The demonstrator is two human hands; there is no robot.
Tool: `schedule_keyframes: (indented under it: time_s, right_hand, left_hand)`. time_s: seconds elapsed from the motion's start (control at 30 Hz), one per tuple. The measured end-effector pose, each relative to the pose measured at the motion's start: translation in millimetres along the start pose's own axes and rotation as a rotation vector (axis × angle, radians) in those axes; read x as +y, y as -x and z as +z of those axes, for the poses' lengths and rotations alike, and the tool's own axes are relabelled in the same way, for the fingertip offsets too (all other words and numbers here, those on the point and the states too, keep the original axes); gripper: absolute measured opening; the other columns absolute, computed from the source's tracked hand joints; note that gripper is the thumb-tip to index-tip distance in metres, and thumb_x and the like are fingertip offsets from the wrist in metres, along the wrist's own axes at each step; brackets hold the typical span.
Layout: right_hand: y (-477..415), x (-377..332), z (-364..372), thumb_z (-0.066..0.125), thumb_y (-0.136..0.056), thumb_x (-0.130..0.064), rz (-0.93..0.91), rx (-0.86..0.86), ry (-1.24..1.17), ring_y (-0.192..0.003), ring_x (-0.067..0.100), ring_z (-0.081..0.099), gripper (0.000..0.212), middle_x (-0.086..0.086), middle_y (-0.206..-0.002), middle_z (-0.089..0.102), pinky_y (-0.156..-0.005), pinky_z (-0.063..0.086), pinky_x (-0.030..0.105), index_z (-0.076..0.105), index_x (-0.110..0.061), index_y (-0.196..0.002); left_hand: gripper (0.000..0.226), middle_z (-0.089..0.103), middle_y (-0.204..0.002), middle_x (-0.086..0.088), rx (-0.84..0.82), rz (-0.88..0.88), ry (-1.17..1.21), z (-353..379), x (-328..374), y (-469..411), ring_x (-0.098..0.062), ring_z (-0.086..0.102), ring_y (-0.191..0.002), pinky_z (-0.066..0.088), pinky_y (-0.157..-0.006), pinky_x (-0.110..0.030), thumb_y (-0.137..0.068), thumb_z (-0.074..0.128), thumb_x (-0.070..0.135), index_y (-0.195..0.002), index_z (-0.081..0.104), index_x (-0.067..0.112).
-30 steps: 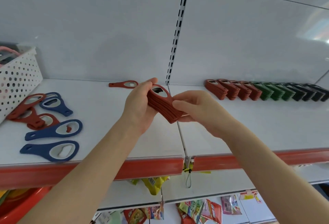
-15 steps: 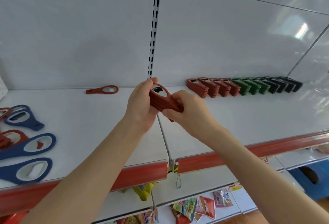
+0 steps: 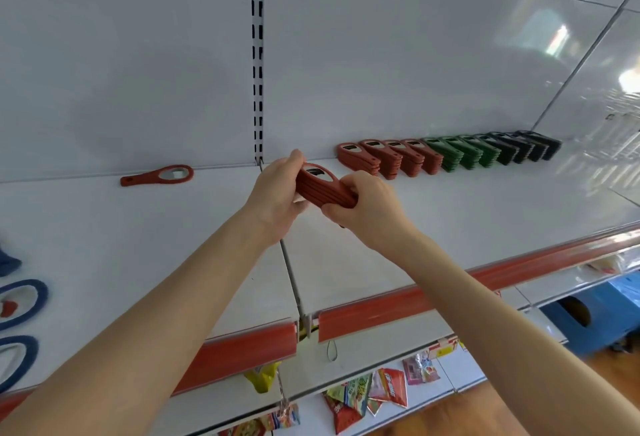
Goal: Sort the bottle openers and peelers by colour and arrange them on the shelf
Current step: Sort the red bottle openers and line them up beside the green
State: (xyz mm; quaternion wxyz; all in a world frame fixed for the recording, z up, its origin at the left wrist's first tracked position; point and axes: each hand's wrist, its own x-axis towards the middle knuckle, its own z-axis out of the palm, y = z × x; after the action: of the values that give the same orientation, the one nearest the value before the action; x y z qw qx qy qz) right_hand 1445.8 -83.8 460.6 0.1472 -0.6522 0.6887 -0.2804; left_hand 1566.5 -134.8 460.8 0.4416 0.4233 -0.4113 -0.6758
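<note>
Blue openers (image 3: 21, 300) lie far left, with one stray red opener (image 3: 157, 175) at the back. Mid-shelf, our left hand (image 3: 273, 201) and right hand (image 3: 369, 210) have their grip clamped on the red stack (image 3: 323, 187), squaring it up. Next it probably gets set on the shelf (image 3: 450, 227) beside the red row (image 3: 389, 158), right.

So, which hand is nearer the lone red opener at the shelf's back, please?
Left. The left hand is right of the lone opener, holding the red stack; the right hand grips the stack's other end, farther right.

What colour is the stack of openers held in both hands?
Red, in the head view: stack, left hand, right hand.
</note>
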Motion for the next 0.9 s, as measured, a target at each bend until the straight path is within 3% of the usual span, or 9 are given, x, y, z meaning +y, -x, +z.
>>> schedule_keyframes:
  time_s: [0.1,0.2,0.3,0.37,0.4,0.5,0.57,0.67,0.9]
  right_hand:
    - [-14,17,-4,0.062,-0.083,-0.019,0.081,-0.001,0.117,-0.060,0.013,0.046,0.017,0.002,-0.070,0.054,-0.045,0.029,0.020,0.053,-0.005,-0.085]
    - [-29,28,-5,0.059,-0.085,-0.014,0.148,-0.025,0.243,-0.067,0.020,0.043,0.021,0.001,-0.069,0.043,-0.050,0.026,0.027,0.040,-0.010,-0.076]
    - [-44,32,-1,0.055,-0.087,-0.009,0.203,-0.062,0.305,-0.080,0.026,0.046,0.020,0.009,-0.077,0.045,-0.058,0.030,0.029,0.038,-0.009,-0.075]
    - [-53,31,3,0.053,-0.088,-0.007,0.211,-0.061,0.325,-0.091,0.032,0.054,0.013,0.013,-0.084,0.053,-0.060,0.031,0.028,0.045,-0.007,-0.078]
    - [-57,28,4,0.051,-0.089,-0.007,0.204,-0.047,0.332,-0.099,0.034,0.056,0.004,0.016,-0.096,0.058,-0.063,0.032,0.028,0.050,-0.003,-0.091]
    - [-72,26,14,0.047,-0.091,-0.004,0.227,0.003,0.329,-0.110,0.034,0.055,0.025,0.018,-0.116,0.059,-0.070,0.033,0.029,0.048,0.002,-0.115]
    - [-78,27,18,0.047,-0.091,-0.005,0.236,0.014,0.321,-0.111,0.034,0.055,0.026,0.018,-0.117,0.059,-0.071,0.033,0.029,0.046,0.002,-0.116]
    - [-77,31,17,0.049,-0.092,-0.010,0.240,0.010,0.309,-0.112,0.035,0.053,0.026,0.018,-0.118,0.057,-0.071,0.032,0.030,0.044,0.001,-0.115]
    - [-69,37,12,0.050,-0.091,-0.009,0.178,-0.017,0.340,-0.104,0.035,0.054,0.010,0.020,-0.111,0.059,-0.067,0.029,0.029,0.042,-0.007,-0.096]
  left_hand:
    - [0.022,0.053,-0.102,-0.002,0.042,0.177,-0.578,-10,-8,-8,-0.016,0.050,-0.095,0.035,-0.081,-0.026,-0.096,0.042,0.030,-0.105,0.055,0.015]
    - [0.043,0.051,-0.129,-0.012,-0.028,0.318,-1.224,-25,-21,-14,-0.025,0.045,-0.121,0.035,-0.096,-0.028,-0.096,0.042,0.033,-0.128,0.049,0.006]
    - [0.051,0.048,-0.129,-0.017,-0.113,0.324,-1.564,-35,-35,-19,-0.028,0.040,-0.124,0.031,-0.103,-0.034,-0.094,0.038,0.040,-0.127,0.047,0.002]
    - [0.049,0.044,-0.128,-0.013,-0.114,0.341,-1.628,-37,-42,-19,-0.028,0.035,-0.125,0.030,-0.105,-0.037,-0.094,0.037,0.040,-0.128,0.045,0.006]
    - [0.052,0.044,-0.128,-0.012,-0.112,0.359,-1.641,-38,-44,-20,-0.027,0.035,-0.124,0.030,-0.104,-0.038,-0.093,0.033,0.044,-0.127,0.045,0.007]
    - [0.074,0.045,-0.125,-0.012,-0.102,0.379,-1.634,-40,-46,-18,-0.028,0.036,-0.123,0.030,-0.104,-0.038,-0.078,0.019,0.058,-0.125,0.046,0.008]
    - [0.084,0.044,-0.125,-0.012,-0.092,0.402,-1.619,-42,-47,-18,-0.028,0.037,-0.122,0.030,-0.103,-0.038,-0.069,0.012,0.060,-0.125,0.047,0.008]
    - [0.081,0.042,-0.131,-0.012,-0.081,0.408,-1.613,-41,-48,-16,-0.026,0.033,-0.126,0.027,-0.106,-0.036,-0.071,0.015,0.057,-0.127,0.046,0.009]
    - [0.101,0.042,-0.131,-0.012,-0.060,0.445,-1.600,-42,-51,-18,-0.026,0.034,-0.126,0.027,-0.106,-0.035,-0.056,-0.002,0.062,-0.127,0.047,0.009]
